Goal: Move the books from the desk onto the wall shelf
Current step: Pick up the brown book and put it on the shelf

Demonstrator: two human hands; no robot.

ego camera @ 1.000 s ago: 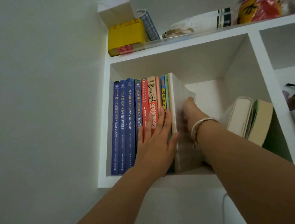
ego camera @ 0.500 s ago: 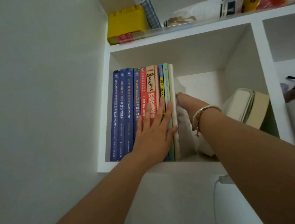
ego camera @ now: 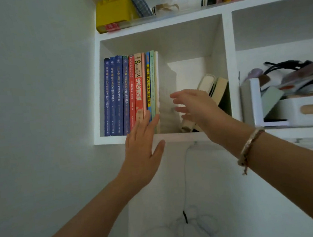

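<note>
The left hand [ego camera: 143, 153] is open and flat, fingers extended and close together, thumb spread to the right. Its fingertips overlap the lower spines of the upright books [ego camera: 131, 94]; actual contact cannot be confirmed. The palm lies in front of the bottom board of the wall shelf [ego camera: 114, 139]. It grips nothing.

The right hand [ego camera: 194, 106] is open, fingers spread and slightly curled, blurred. It is positioned in front of the free space of the same compartment, to the right of the row. It holds nothing. A bracelet [ego camera: 249, 146] sits on the right wrist.

The upright books stand in the left part of the compartment: four blue spines, then red, orange, blue, green and a pale outermost book [ego camera: 157, 84]. Two further books [ego camera: 215, 87] lean against the right wall of the compartment, partly behind the right hand.

On the top board are a yellow box [ego camera: 115, 13] and a checked item [ego camera: 140, 2]. The adjacent compartment to the right contains a white organizer [ego camera: 282, 112]. A cable [ego camera: 185, 181] hangs down the wall below the shelf.
</note>
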